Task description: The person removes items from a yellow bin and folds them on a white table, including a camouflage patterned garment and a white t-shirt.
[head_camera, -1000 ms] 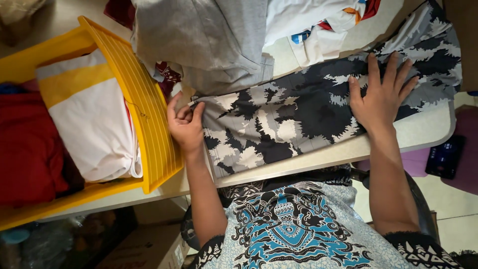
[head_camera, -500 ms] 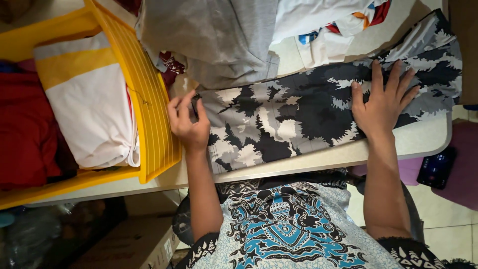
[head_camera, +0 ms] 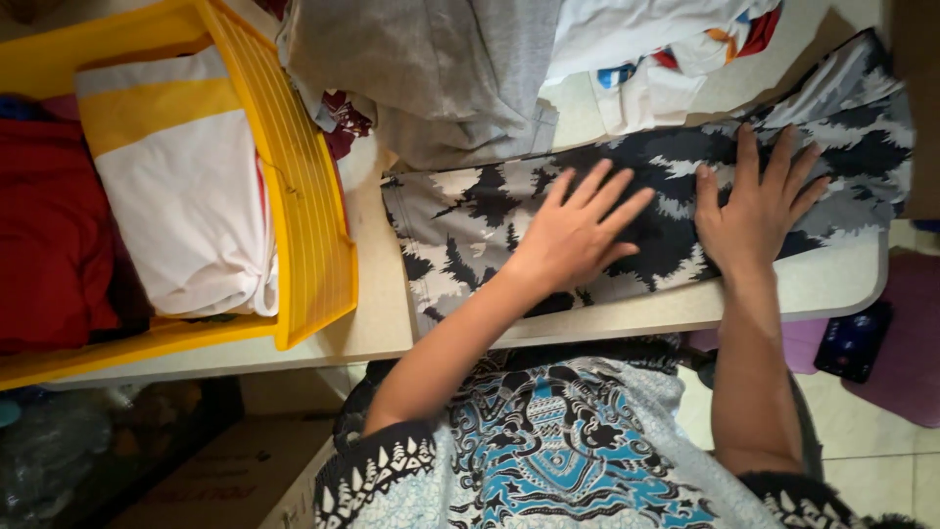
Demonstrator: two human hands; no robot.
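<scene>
A grey, white and black camouflage-patterned garment point(head_camera: 470, 216) lies spread across the table. My left hand point(head_camera: 578, 235) rests flat on its middle, fingers spread. Close beside it, my right hand point(head_camera: 754, 206) presses flat on the garment's right part, fingers apart too. Neither hand grips anything. A grey garment point(head_camera: 431, 69) lies just beyond the patterned one, overlapping its far edge.
A yellow plastic basket point(head_camera: 304, 216) at the left holds a folded white and yellow cloth point(head_camera: 176, 196) and a red cloth point(head_camera: 49, 235). White printed clothing point(head_camera: 646, 49) lies at the back. The table's near edge point(head_camera: 685, 313) runs below my hands. A dark object point(head_camera: 857, 338) lies on the floor.
My left hand has moved from the garment's left end, near the basket, to its middle and opened flat. The right hand has stayed pressed on the garment.
</scene>
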